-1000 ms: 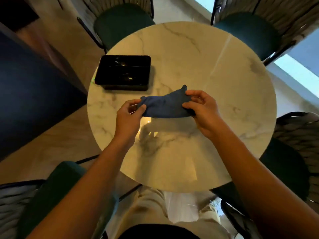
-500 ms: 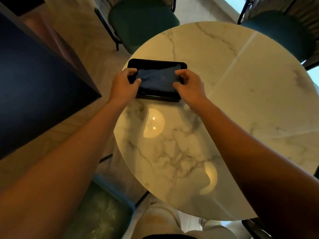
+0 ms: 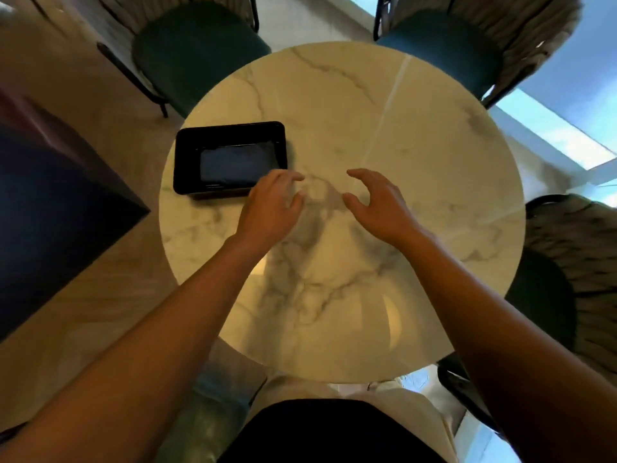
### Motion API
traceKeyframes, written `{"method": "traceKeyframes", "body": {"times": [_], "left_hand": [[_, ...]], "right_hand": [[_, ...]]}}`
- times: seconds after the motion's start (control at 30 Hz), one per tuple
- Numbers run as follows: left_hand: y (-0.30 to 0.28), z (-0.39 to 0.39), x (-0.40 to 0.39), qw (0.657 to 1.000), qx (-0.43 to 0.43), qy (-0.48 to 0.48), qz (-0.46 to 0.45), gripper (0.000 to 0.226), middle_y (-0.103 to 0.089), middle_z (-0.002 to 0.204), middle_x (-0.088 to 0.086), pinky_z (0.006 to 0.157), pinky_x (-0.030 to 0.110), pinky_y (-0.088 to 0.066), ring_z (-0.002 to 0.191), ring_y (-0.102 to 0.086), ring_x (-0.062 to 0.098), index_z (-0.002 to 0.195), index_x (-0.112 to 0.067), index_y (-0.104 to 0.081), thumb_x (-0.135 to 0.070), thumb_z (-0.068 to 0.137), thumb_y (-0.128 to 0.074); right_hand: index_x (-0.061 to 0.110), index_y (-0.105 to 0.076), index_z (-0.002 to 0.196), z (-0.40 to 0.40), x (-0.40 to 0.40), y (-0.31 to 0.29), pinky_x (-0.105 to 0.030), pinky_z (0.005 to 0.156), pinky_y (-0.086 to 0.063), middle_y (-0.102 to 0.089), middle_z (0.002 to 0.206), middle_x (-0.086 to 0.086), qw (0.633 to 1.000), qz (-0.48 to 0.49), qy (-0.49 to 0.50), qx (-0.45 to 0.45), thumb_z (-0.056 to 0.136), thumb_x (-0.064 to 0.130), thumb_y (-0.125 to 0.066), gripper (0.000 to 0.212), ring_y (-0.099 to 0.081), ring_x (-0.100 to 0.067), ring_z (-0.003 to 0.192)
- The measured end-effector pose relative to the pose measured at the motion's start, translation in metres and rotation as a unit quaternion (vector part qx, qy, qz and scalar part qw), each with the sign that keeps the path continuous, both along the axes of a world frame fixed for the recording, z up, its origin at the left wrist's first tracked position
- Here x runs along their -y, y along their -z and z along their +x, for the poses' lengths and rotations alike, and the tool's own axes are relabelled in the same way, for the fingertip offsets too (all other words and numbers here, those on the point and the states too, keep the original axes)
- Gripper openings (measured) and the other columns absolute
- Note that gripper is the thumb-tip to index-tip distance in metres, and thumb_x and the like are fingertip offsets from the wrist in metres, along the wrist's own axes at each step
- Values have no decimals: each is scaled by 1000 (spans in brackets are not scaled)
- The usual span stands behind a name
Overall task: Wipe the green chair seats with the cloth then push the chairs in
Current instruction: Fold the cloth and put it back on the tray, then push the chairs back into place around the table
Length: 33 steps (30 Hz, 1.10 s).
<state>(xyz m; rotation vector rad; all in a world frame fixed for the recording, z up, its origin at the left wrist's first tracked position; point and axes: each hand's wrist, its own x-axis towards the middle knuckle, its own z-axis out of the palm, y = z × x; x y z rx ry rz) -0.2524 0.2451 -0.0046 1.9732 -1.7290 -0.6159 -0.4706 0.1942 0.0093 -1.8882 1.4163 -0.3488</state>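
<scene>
Both hands hover over a round marble table [image 3: 417, 202], fingers loosely spread and curled, holding nothing. The left hand [image 3: 272, 203] hangs just beside the near right corner of a black tray [image 3: 187, 155], its fingertips [image 3: 295, 178] pointing away from the tray; the right hand [image 3: 374, 200] floats a little to the other side, palm inward, the two hands near each other but apart. The dark blue cloth [image 3: 235, 163] lies folded flat inside the tray, just ahead and to the left of the left hand, touched by neither. Four green-seated chairs ring the table: one seat [image 3: 197, 51] ahead of the left hand, another [image 3: 440, 45] ahead of the right, a third [image 3: 541, 295] out beyond the right forearm, a fourth [image 3: 200, 426] low beside the left elbow. All appear tucked close to the table edge, and with the cloth stowed the job looks at or near its end. If any seat remains, the sound way is to lift the cloth clear of the tray by one folded edge, draw the chair out for full reach, wipe in overlapping passes from back to front, then push it in by its woven back rather than the seat.
</scene>
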Motion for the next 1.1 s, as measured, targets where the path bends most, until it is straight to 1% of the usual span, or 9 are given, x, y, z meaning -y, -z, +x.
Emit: {"method": "traceKeyframes", "body": {"times": [0.17,0.37,0.5,0.67,0.77,0.87,0.97,1.03,1.1], "left_hand": [[5,-96,-11,995,11,99,5,32,-59,131,-1,106,33,-40,123,-53,18,129,-23,-62,-31,99,-59],[17,-202,-34,979,22,204,10,33,-60,127,1,102,41,-45,117,-57,23,126,-24,-62,-34,95,-58],[26,-274,-61,970,20,243,-3,33,-59,130,1,102,36,-45,118,-56,20,128,-23,-62,-34,97,-59],[44,-367,-110,961,3,275,-7,31,-59,131,1,103,29,-44,118,-56,16,130,-21,-61,-30,100,-60],[62,-419,-143,956,-23,292,1,30,-61,129,1,103,35,-48,119,-57,16,127,-19,-64,-24,97,-63],[82,-462,-177,954,-22,293,55,32,-58,132,2,106,37,-47,122,-55,16,129,-20,-62,-24,97,-65],[99,-493,-207,942,-15,303,144,34,-56,134,-1,102,37,-51,119,-57,16,131,-24,-59,-32,98,-64],[113,-506,-222,914,-20,325,243,37,-57,131,-3,94,34,-54,112,-59,14,132,-27,-59,-41,97,-63],[125,-514,-236,869,-40,362,335,43,-63,125,-3,86,32,-56,103,-63,13,131,-27,-60,-48,93,-66]], "right_hand": [[22,-49,146,-91,-43,2,-35,116,-36,-48,151,0,997,13,73,-20,97,43,-59,54,-44,-17,138],[24,-40,151,-207,-108,10,-35,112,-33,-37,158,-1,985,45,164,-37,98,45,-58,60,-38,-21,142],[28,-37,152,-285,-154,30,-49,116,-36,-32,160,0,979,76,186,-41,96,52,-58,65,-34,-22,145],[30,-34,153,-381,-213,56,-50,118,-33,-30,161,0,971,116,197,-67,95,54,-59,67,-30,-20,148],[29,-34,152,-430,-249,73,-51,117,-35,-32,160,-1,965,142,209,-75,94,53,-60,67,-33,-21,146],[29,-34,152,-471,-281,87,-51,114,-39,-33,159,-1,959,170,210,-80,94,54,-60,68,-37,-22,144],[27,-36,151,-502,-306,97,-42,110,-43,-37,157,-2,955,204,197,-89,93,49,-64,69,-42,-21,139],[28,-43,148,-517,-318,103,-34,106,-44,-45,151,-1,952,244,145,-112,88,51,-68,69,-48,-20,132],[34,-52,136,-525,-327,111,-36,100,-50,-58,136,4,947,276,54,-157,76,66,-65,69,-56,-17,116]]}}
